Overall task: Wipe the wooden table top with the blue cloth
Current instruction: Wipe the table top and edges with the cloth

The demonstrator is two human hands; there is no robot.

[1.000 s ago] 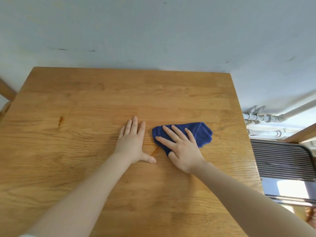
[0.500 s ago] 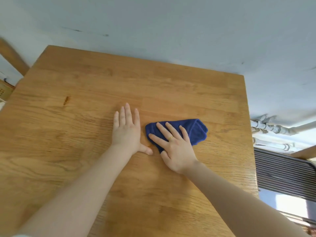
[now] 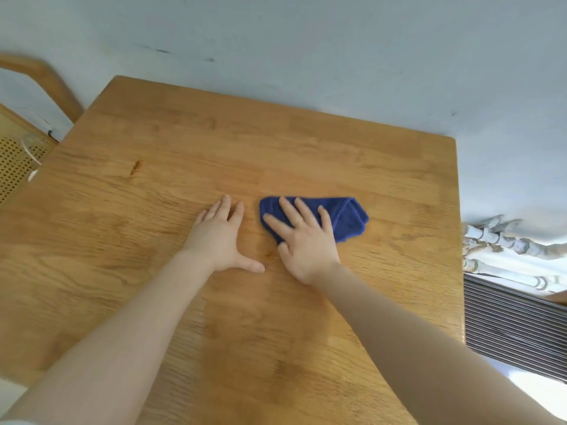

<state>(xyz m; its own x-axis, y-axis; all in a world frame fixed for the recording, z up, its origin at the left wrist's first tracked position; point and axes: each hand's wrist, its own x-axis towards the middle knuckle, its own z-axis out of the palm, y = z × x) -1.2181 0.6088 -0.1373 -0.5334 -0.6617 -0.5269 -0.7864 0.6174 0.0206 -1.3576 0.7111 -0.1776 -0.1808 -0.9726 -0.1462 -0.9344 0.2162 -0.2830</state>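
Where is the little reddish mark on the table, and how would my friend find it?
Start at the big wooden table and look to its far left part, well away from the left hand. The reddish-brown streak sits there alone on bare wood. It is short, slanted and darker than the grain lines around it.

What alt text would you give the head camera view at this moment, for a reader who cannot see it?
A person's right hand presses flat on a folded blue cloth near the middle of a wooden table top, while the left hand rests flat on the bare wood beside it. A small reddish-brown stain marks the wood at far left; a pale wall lies beyond.
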